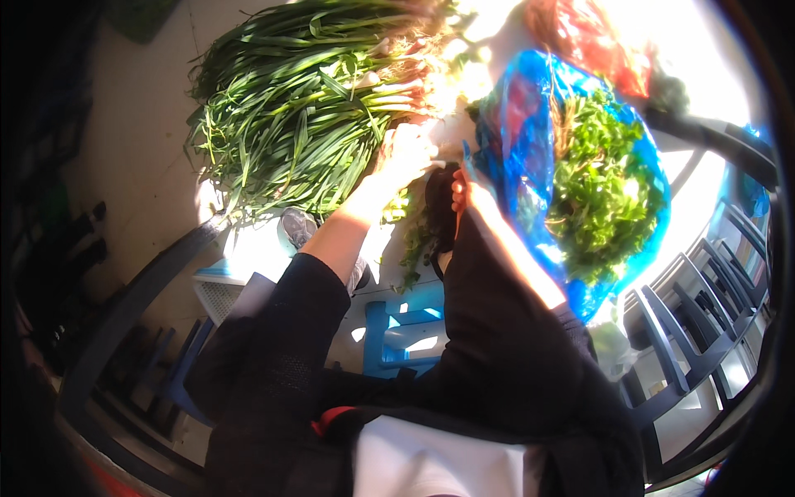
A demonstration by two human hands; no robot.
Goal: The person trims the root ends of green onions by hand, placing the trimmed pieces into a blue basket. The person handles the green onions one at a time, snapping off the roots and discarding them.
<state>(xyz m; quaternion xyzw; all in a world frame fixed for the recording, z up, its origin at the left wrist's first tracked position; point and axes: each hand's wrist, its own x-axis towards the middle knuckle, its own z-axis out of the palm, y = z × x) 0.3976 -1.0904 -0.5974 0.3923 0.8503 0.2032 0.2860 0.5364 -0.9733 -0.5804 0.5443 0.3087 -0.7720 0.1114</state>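
Note:
My left hand [406,156] is closed at the lower right edge of a large heap of long green leafy stalks with pale bulbs and roots [306,124]. Glare washes out its fingers, and what they grip is too bright to make out. Just to its right, my right hand [472,195] has its fingers curled round a thin, blue, blade-like piece [468,159] that points up; its exact kind does not show. Beside my right hand stands an open blue plastic bag [530,149] filled with leafy green herbs [604,190]. Loose green trimmings [412,248] hang or lie below my hands.
A red plastic bag [584,41] lies behind the blue one. Below is a blue stool [377,335], with a white perforated container [217,294] to its left. My shoe [298,225] shows under the heap. Dark chair frames [687,331] stand on the right.

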